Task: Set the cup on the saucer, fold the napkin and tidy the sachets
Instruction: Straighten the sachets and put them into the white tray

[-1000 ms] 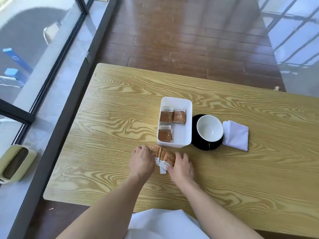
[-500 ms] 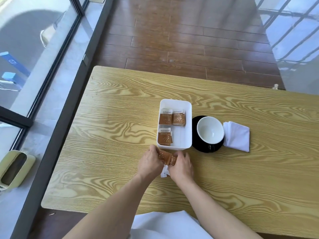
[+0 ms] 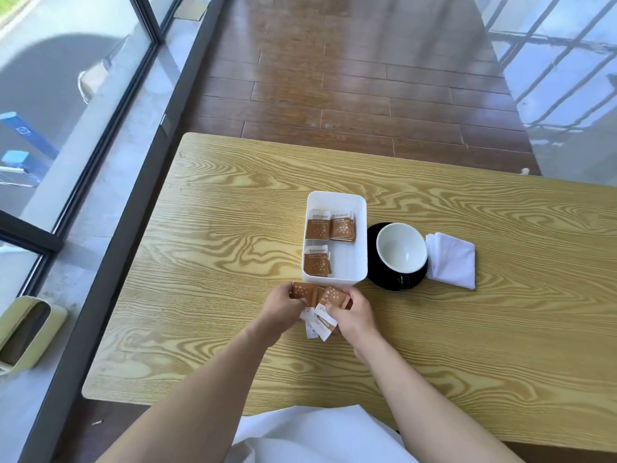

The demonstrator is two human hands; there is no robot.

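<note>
Holding a loose bunch of brown-and-white sachets (image 3: 322, 304) between both hands, we have the left hand (image 3: 283, 307) and the right hand (image 3: 355, 317) closed on them just near of the white tray (image 3: 362, 228). More sachets lie inside the tray. Right of it, the white cup (image 3: 402, 250) sits on the black saucer (image 3: 377, 279), with the folded napkin (image 3: 450, 260) beside it on the worktop (image 3: 217, 262).

Light wood-grain table (image 3: 467, 329), dark brown plank floor (image 3: 350, 78) beyond, black-framed floor-length window (image 3: 83, 95) at left, daylight glare, pale green bin (image 3: 23, 332) below window.
</note>
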